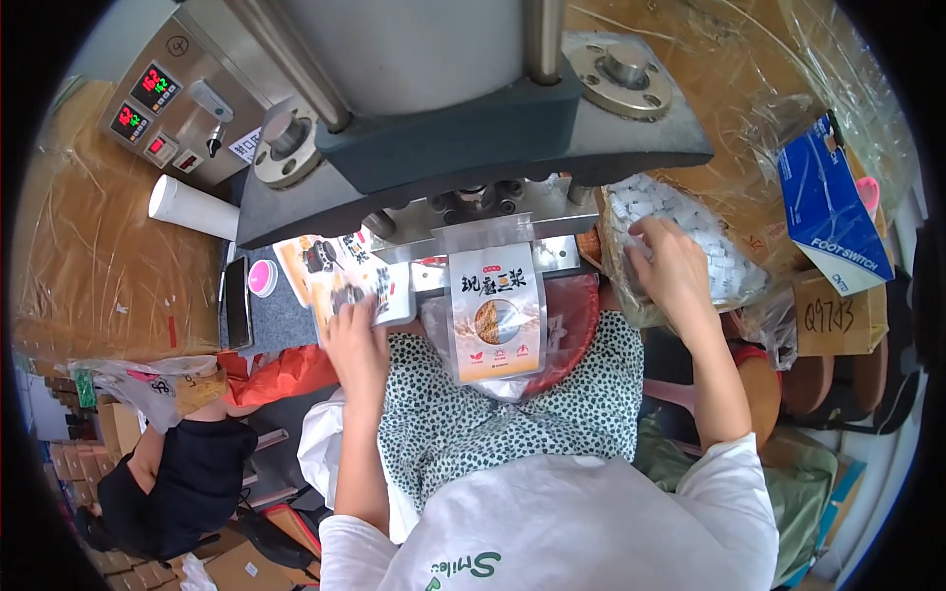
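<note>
The left hand [357, 340] lies flat, fingers together, on a stack of light, slippery pouches [340, 281], best pinched at an edge, while the right hand [670, 264] rests open on a soft clear bag of small white packets [680, 236].

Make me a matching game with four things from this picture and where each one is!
Things:
1. left hand
2. right hand
3. orange pouch
4. white cup

Places:
A. lying on its side by the control panel
B. hanging under the sealing machine
C. in the clear bag of white packets
D. on a stack of printed pouches

Pairs: 1-D, 2-C, 3-B, 4-A
</note>
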Demonstrator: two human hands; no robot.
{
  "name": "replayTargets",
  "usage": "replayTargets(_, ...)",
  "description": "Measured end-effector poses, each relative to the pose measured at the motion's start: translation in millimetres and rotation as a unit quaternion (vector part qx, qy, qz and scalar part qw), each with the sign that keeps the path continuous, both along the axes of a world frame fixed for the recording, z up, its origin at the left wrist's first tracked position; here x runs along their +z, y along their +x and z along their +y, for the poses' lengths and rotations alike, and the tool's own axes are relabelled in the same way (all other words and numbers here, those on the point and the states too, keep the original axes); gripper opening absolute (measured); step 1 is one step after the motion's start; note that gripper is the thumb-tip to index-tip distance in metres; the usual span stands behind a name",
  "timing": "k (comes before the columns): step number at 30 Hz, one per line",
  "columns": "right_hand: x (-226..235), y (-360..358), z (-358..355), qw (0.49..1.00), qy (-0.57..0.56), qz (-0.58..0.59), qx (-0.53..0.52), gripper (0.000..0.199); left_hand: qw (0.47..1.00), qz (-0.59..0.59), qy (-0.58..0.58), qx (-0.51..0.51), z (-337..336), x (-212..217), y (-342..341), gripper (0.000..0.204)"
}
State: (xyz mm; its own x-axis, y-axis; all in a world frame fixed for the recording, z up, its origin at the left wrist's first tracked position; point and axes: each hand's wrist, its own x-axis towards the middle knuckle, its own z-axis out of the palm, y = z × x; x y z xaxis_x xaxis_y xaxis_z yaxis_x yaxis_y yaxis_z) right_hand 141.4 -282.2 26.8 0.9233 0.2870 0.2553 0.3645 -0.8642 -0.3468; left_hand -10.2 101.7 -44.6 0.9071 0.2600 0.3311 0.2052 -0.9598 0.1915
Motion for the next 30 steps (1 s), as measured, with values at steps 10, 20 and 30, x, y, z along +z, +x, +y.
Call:
replayTargets(10, 33.4, -47.5, 97.5, 0.895, 0.285, 0.062, 0.337, 0.023, 0.983, -0.072, -0.168, -0.034, -73.0, 74.4, -26.5, 0.031)
replayTargets(20, 18.7, -42.6, 92.6, 0.884, 0.33, 0.194, 0.269, 0.033, 0.918, 0.048, -0.355, -0.172, -93.5, 46.4, -6.8, 0.013)
replayTargets(30, 17.3, -12.3, 35.6, 0.982, 0.185, 0.042, 0.026, 0.02, 0.604, 0.081, -0.792, -0.034, -95.6, 16.0, 57.3, 0.029)
